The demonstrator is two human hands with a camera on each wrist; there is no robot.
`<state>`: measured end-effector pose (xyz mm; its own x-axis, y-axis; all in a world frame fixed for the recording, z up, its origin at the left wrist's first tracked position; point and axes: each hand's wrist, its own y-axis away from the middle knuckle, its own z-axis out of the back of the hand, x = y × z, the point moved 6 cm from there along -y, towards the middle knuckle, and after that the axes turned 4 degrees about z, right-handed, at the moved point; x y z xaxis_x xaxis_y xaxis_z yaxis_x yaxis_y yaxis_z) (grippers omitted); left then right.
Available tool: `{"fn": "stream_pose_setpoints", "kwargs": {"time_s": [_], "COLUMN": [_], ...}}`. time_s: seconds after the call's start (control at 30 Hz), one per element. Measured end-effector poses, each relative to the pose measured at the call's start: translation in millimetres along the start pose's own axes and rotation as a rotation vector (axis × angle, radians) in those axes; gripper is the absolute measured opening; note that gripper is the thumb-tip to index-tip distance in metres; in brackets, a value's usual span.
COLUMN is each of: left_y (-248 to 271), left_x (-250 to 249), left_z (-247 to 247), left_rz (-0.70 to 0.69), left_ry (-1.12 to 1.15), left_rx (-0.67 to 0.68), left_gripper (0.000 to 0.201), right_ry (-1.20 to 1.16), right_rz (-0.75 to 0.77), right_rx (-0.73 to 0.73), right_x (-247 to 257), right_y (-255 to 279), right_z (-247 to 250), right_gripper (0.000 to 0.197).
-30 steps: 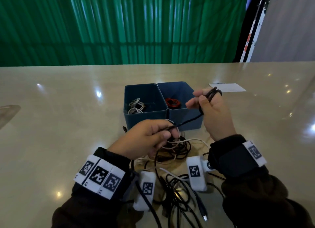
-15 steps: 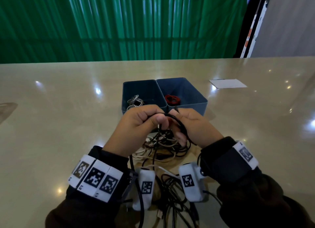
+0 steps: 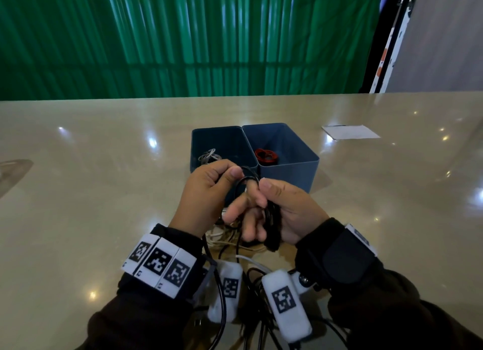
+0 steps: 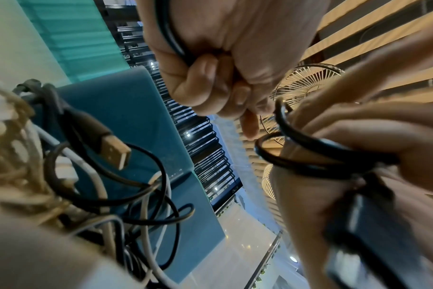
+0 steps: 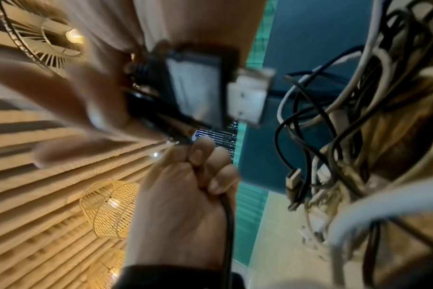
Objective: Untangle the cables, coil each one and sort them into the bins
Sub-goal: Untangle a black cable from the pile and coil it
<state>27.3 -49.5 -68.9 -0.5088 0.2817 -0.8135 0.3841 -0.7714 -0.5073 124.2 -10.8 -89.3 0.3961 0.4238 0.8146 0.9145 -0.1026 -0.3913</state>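
Green curtain backs the counter [image 3: 78,192]; two bins [image 3: 287,166] hold coiled cables. Both hands, left [image 3: 206,192] and right [image 3: 292,211], grip a half-wound black cable [image 3: 247,179] before the bins; a tangle [image 3: 230,238] remains.

Dark sleeves and marked wrist bands

Both arms wear dark long sleeves [image 3: 392,310]. The left wrist band [image 3: 159,267] has white tiles with black square codes; white camera units [image 3: 286,306], also with codes, hang under both wrists.
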Motion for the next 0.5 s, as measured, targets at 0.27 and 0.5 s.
{"fn": "stream_pose_setpoints", "kwargs": {"time_s": [0.27,0.5], "left_y": [10,26], "left_x": [12,9], "left_z": [-30,-53], "left_rz": [0.155,0.257], "left_ry": [-0.197,-0.360], "left_rx": [0.299,0.536], "left_gripper": [0.020,0.015], "right_ry": [-0.166,0.107], "right_rz": [0.268,0.332], "right_rx": [-0.179,-0.527], "right_x": [28,30], "right_y": [-1,4], "right_z": [8,21], "right_gripper": [0.045,0.044]}}
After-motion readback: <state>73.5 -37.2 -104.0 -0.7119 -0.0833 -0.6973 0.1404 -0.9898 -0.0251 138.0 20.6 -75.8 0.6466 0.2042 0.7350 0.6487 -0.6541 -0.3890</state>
